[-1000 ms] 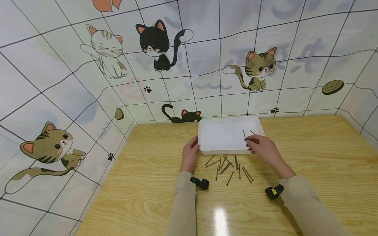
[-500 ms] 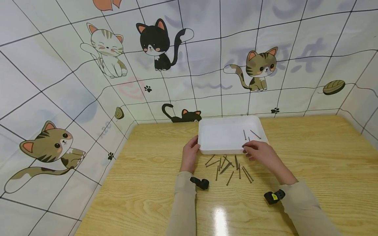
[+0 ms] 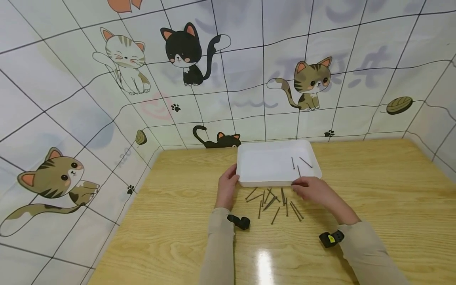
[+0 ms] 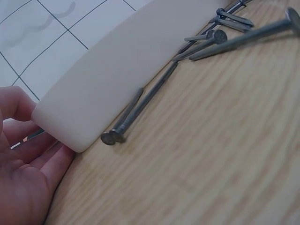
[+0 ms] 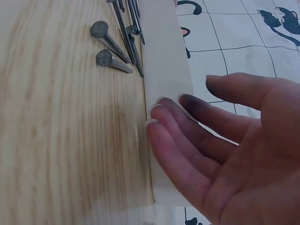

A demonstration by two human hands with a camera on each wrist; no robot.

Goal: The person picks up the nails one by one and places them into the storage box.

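Note:
My left hand point(image 3: 227, 188) holds a shallow white tray point(image 3: 263, 183) at its front left corner. In the left wrist view, the fingers of that hand point(image 4: 28, 150) lie against the tray's side wall. At the tray's front right corner is my right hand point(image 3: 310, 190), with nothing in it. Loosely bent, separated fingers of the right hand point(image 5: 206, 140) show beside the tray wall point(image 5: 164, 56) in the right wrist view. Inside the tray's right part lie three nails, one of them slanted point(image 3: 305, 162). Several more nails point(image 3: 275, 215) are scattered on the table in front of it.
The wood-grain table point(image 3: 171, 229) runs back to a wall covering point(image 3: 249, 71) printed with cartoon cats and grid lines. A small black camera point(image 3: 239, 221) is strapped to the left wrist, another camera point(image 3: 331, 239) to the right.
My right hand has let go of a nail in the tray and drawn back toward the front edge, uncovering the nails there. The left hand keeps its hold on the corner.

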